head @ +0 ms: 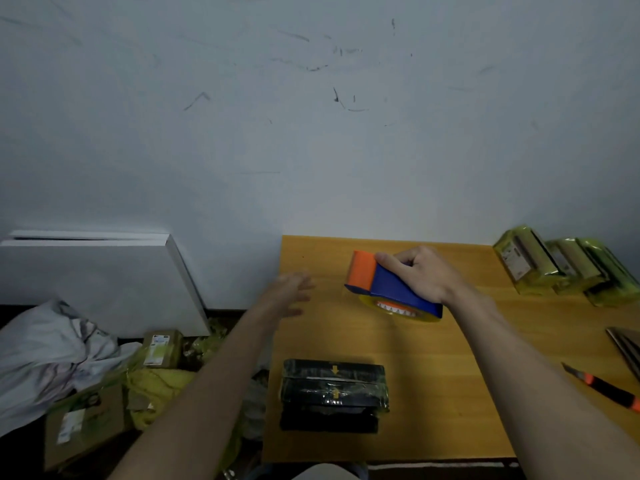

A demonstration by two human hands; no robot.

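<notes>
My right hand (pixel 420 275) grips the blue and orange tape dispenser (pixel 394 289) from above, with the fingers curled round its blue body and the index finger reaching to the orange front plate. The dispenser sits toward 12 o'clock on the wooden table (pixel 450 393), tilted, with its yellow tape roll (pixel 398 311) underneath. I cannot tell whether the roll touches the tabletop.

My left hand (pixel 289 292) is at 9 o'clock of the dispenser, over the table's left edge. Its fingers are straight and loosely spread and it holds nothing. It is blurred, so I cannot tell whether it touches the wood.

At 6 o'clock of the dispenser, well apart from both hands, lies a black parcel (pixel 334 393) wrapped in clear tape, with 2 yellow arrows on top.

3 yellow-wrapped parcels (pixel 526 261) stand side by side at the table's 2 o'clock corner. An orange and black utility knife (pixel 602 388) lies at 3 o'clock of the black parcel.

On the floor at 9 o'clock are cardboard boxes (pixel 86 420), and a white board (pixel 97 278) leans on the wall.
</notes>
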